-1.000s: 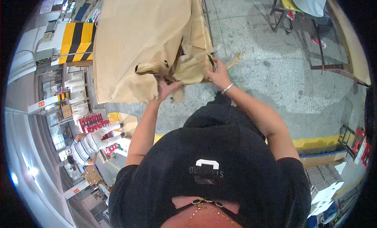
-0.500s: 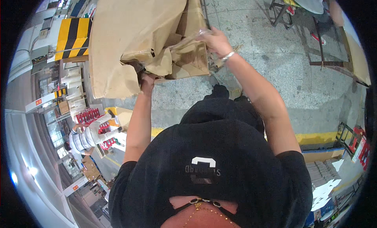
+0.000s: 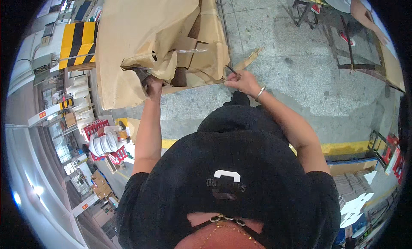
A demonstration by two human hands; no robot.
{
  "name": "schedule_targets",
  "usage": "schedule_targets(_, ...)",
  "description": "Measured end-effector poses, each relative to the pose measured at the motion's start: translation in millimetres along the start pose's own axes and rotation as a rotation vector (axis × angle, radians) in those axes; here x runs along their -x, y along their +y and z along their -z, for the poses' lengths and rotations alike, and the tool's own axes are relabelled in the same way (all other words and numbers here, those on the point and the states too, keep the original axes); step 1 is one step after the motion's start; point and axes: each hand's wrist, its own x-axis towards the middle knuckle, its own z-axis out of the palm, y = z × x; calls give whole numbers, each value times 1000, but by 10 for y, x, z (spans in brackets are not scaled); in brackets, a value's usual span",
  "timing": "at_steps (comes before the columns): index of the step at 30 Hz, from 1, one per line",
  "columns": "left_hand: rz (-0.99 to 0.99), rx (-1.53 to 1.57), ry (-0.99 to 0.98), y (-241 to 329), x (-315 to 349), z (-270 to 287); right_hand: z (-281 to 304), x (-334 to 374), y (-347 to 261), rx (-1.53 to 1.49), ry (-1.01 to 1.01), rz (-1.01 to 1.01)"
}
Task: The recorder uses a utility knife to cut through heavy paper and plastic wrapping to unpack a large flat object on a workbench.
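Note:
A large sheet of brown kraft paper, creased and torn at its near edge, covers a bulky load before me. My left hand is closed at the torn fold, its fingertips partly hidden by the paper; something dark shows inside the fold. My right hand is pinched closed beside the load's near right corner. A thin dark piece sticks up by its fingertips; what it is, I cannot make out. A strip of clear tape lies across the torn opening. Beyond my right hand, a torn brown paper strip juts out rightward.
A yellow-and-black striped panel stands left of the load. At the far left a person in a striped top bends over red items. Metal frame legs and another person's arm are at the upper right. Grey stacked sheets sit lower right.
My right hand has left the clear tape and come nearer to me, down to the corner. The tape now lies loose over the opening. My left hand has shifted slightly left. The person at left has turned.

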Motion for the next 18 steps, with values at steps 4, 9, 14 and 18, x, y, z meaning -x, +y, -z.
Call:
schedule_targets(4,88,-67,9,-667,362,419,-177,-54,-358,209,-3,122)
schedule_targets(9,-172,-738,-796,813,382,-284,-163,-314,-597,40,44,106)
schedule_targets(14,14,6,-570,492,638,-350,-376,-788,-433,-51,107,343)
schedule_targets(18,-250,-575,-382,192,666,-51,-135,-629,-535,-83,28,218)
